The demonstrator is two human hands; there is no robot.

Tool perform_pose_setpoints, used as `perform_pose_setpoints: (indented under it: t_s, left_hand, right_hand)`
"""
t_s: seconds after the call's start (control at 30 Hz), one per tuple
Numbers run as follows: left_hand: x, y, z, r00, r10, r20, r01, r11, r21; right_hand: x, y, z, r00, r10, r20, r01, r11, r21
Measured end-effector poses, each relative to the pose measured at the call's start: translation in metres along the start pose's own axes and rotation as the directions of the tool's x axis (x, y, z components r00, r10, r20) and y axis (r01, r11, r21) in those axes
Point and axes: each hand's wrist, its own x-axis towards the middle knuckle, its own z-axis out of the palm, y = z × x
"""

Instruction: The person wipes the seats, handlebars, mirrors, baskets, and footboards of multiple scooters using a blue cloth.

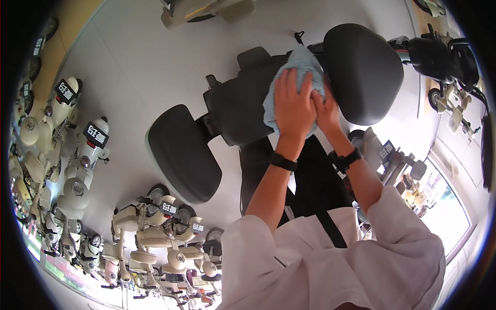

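A light blue cloth [301, 58] lies bunched on the black middle part [232, 106] of a vehicle seen from above. My left hand [295, 107] holds the cloth down there, its fingers pointing away from me. Close beside it, my right hand [326, 108] grips the cloth's right side, next to a large dark grey padded seat [361, 75]. Some of its fingertips are hidden between seat and cloth. A second dark grey padded seat [183, 155] sits at the other end of the black part, to the left. Black bands circle both wrists.
Rows of cream scooters [77, 175] with black plates stand along the left and the near left. Another scooter [206, 13] is partly visible at the far side. To the right stand a black-seated vehicle [431, 59] and more scooters [382, 150] near a bright window.
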Motion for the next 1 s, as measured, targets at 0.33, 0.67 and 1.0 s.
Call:
perform_pose_setpoints:
  t_s: [0.33, 0.67, 1.0]
  left_hand:
    - [0.027, -0.006, 0.011, 0.973, 0.193, 0.126, -0.165, 0.965, -0.203]
    - [0.006, 0.014, 0.007, 0.974, 0.084, 0.208, -0.067, 0.994, -0.088]
    - [0.032, -0.011, 0.021, 0.914, 0.248, 0.323, -0.196, 0.963, -0.185]
  right_hand:
    - [-0.011, 0.017, 0.003, 0.951, 0.307, -0.028, -0.276, 0.890, 0.363]
    - [-0.046, 0.071, 0.006, 0.981, 0.176, -0.081, -0.165, 0.978, 0.129]
    - [-0.032, 0.088, 0.007, 0.984, 0.169, 0.048, -0.175, 0.919, 0.353]
